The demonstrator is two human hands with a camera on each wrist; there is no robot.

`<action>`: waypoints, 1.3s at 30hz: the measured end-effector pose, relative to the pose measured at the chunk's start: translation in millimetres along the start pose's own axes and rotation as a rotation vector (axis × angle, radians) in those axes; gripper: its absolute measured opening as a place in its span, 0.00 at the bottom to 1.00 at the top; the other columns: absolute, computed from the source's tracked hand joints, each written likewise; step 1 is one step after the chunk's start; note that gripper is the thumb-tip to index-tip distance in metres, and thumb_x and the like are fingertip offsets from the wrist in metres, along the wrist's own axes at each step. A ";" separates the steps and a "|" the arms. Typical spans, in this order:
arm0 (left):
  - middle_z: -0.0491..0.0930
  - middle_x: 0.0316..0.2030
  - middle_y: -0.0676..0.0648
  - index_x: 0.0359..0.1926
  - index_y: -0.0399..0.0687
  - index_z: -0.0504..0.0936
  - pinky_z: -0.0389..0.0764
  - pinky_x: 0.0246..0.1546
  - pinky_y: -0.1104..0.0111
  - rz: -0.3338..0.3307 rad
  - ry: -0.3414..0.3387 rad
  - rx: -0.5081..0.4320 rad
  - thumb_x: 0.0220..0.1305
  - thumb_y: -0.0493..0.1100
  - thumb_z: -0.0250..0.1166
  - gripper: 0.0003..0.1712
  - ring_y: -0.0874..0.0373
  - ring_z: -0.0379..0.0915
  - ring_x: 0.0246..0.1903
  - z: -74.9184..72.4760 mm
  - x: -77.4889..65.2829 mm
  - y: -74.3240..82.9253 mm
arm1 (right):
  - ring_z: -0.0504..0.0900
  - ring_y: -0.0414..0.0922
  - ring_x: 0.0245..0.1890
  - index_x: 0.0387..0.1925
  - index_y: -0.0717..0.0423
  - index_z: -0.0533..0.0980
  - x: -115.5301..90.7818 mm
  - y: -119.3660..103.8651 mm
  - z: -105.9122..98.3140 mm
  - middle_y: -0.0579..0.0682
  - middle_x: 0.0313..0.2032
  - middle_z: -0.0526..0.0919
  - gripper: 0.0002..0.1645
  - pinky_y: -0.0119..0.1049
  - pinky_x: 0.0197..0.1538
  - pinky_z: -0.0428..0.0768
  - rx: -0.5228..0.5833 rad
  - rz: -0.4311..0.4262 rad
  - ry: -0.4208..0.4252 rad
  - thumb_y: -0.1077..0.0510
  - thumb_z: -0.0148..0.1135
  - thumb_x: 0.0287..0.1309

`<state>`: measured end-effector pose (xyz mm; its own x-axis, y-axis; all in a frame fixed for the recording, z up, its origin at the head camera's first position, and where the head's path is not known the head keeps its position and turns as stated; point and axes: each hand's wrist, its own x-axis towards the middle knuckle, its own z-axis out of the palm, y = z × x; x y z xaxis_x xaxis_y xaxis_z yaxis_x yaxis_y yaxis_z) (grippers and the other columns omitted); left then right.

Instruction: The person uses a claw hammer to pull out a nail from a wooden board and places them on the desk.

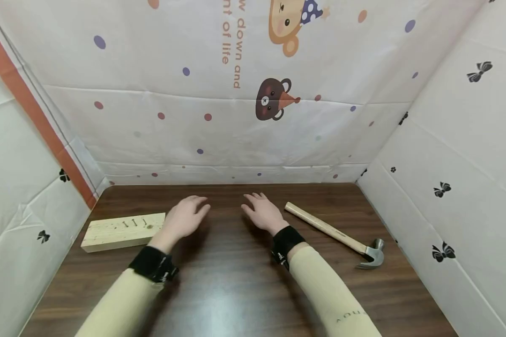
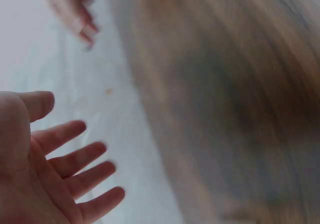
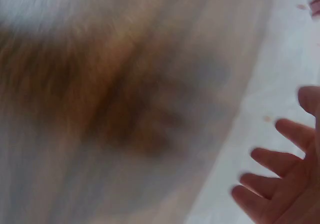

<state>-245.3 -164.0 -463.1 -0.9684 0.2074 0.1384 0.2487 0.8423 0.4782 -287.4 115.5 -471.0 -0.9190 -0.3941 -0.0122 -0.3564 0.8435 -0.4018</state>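
Note:
My left hand (image 1: 183, 217) hovers over the table beside the right end of a pale wooden block (image 1: 122, 232). Several nails (image 1: 134, 223) stand part way out of the block's top, and a dark knot marks its right end. My right hand (image 1: 264, 213) is held above the table, left of a claw hammer (image 1: 326, 229). The hammer lies slanted, wooden handle end toward the back and steel head (image 1: 375, 255) toward the front right. In the left wrist view the left hand (image 2: 55, 169) has its fingers spread, holding nothing. The right hand (image 3: 290, 174) shows spread fingers too, likewise holding nothing.
The dark wood-grain table (image 1: 227, 285) is bounded by printed white sheeting at the back (image 1: 232, 135), with more sheeting on the left (image 1: 21, 224) and right (image 1: 459, 154). Black bands circle both wrists.

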 end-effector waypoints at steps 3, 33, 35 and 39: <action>0.76 0.68 0.31 0.69 0.38 0.81 0.70 0.69 0.39 0.001 0.040 -0.051 0.85 0.55 0.53 0.29 0.33 0.72 0.67 -25.0 -22.0 -19.2 | 0.76 0.56 0.71 0.77 0.51 0.72 -11.0 4.3 -12.5 0.57 0.73 0.76 0.30 0.56 0.70 0.74 0.037 -0.037 -0.011 0.44 0.52 0.84; 0.64 0.61 0.10 0.64 0.10 0.63 0.71 0.57 0.32 -0.607 0.058 -0.061 0.82 0.54 0.49 0.42 0.16 0.65 0.59 -82.7 -131.9 -176.3 | 0.83 0.49 0.63 0.69 0.53 0.81 -80.6 41.4 -30.8 0.50 0.63 0.85 0.24 0.54 0.63 0.80 0.174 -0.062 0.011 0.49 0.58 0.81; 0.64 0.60 0.10 0.64 0.10 0.63 0.70 0.58 0.32 -0.600 0.070 -0.074 0.82 0.54 0.50 0.42 0.16 0.65 0.59 -81.7 -131.7 -176.4 | 0.84 0.48 0.61 0.69 0.54 0.81 -80.9 40.1 -29.2 0.50 0.63 0.85 0.24 0.54 0.63 0.80 0.180 -0.067 0.012 0.49 0.58 0.81; 0.64 0.60 0.11 0.64 0.10 0.63 0.70 0.59 0.32 -0.596 0.090 -0.096 0.82 0.53 0.52 0.41 0.17 0.66 0.59 -79.7 -134.7 -177.5 | 0.85 0.47 0.59 0.68 0.54 0.81 -82.4 37.6 -25.5 0.49 0.63 0.85 0.24 0.53 0.61 0.81 0.189 -0.084 0.004 0.48 0.58 0.81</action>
<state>-157.6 -381.1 -497.5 -0.9373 -0.3320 -0.1063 -0.3308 0.7509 0.5716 -229.3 189.0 -461.8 -0.8882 -0.4584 0.0321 -0.3943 0.7244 -0.5655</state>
